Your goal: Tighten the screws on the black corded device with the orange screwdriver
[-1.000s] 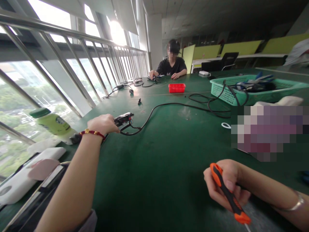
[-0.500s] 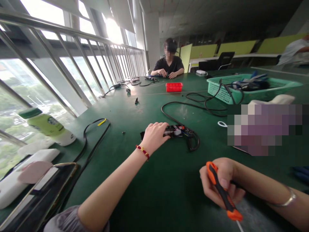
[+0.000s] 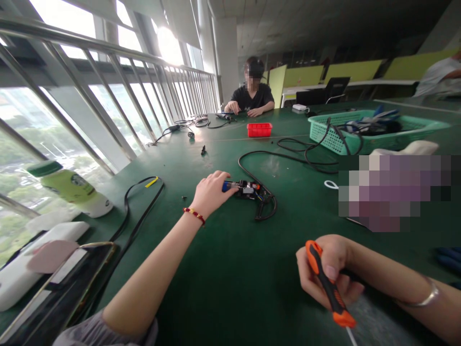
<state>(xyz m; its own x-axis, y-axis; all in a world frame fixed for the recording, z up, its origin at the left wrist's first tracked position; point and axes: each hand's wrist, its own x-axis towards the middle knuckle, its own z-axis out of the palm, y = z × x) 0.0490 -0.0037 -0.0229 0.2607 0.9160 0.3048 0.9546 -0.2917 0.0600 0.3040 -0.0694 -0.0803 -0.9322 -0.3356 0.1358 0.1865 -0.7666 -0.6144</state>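
left hand (image 3: 212, 194) gripping some opened-up corded gadget (image 3: 248, 190), right hand (image 3: 333, 266) clutching an orange-and-black screwdriver (image 3: 329, 287) nearer in, red tray (image 3: 259, 130) just chilling farther off

Passage offered across green table (image 3: 230, 278) at lower centre, between left hand (image 3: 212, 192) and right hand (image 3: 331, 269). Centre blocked by wired device (image 3: 248, 190); upper right obstructed by green basket (image 3: 326, 133); left edge narrowed by bottle (image 3: 68, 185).

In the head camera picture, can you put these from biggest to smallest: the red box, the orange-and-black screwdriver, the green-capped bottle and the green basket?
Green basket
Green-capped bottle
Orange-and-black screwdriver
Red box
The box is farther away, so its real size is unsure.
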